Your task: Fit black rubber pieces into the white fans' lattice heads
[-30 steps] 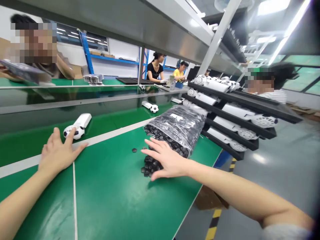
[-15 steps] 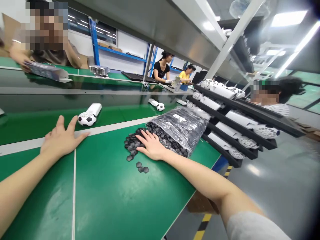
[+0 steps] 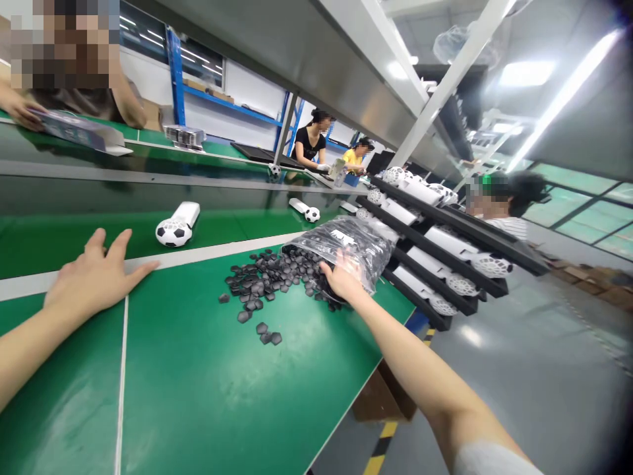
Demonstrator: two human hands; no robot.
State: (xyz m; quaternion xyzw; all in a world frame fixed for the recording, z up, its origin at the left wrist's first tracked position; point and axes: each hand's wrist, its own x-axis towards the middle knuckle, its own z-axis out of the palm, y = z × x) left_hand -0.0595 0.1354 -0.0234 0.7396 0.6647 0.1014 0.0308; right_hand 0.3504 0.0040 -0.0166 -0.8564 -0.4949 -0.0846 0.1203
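My left hand (image 3: 96, 274) hovers over the white edge strip at the left with its fingers spread, holding nothing. On the front part of a clear plastic bag (image 3: 363, 237) rests my right hand (image 3: 346, 274), its fingers apart and partly blurred. Black pentagon-shaped pieces (image 3: 257, 280) spill from the bag's mouth onto the green table (image 3: 208, 389). A few of them lie apart, nearer to me. Beyond my left hand, a white device with a soccer-ball end (image 3: 175, 227) lies on the green belt.
A second ball-ended device (image 3: 311, 214) lies farther along the belt. Black trays (image 3: 445, 211) of white parts are stacked at the right edge. One person (image 3: 74, 99) handles a box across the belt; others sit farther back and at the right.
My right hand has moved right, off the black pieces and onto the bag. The pieces are spread wider. My left hand has shifted slightly left, and the view has turned a little.
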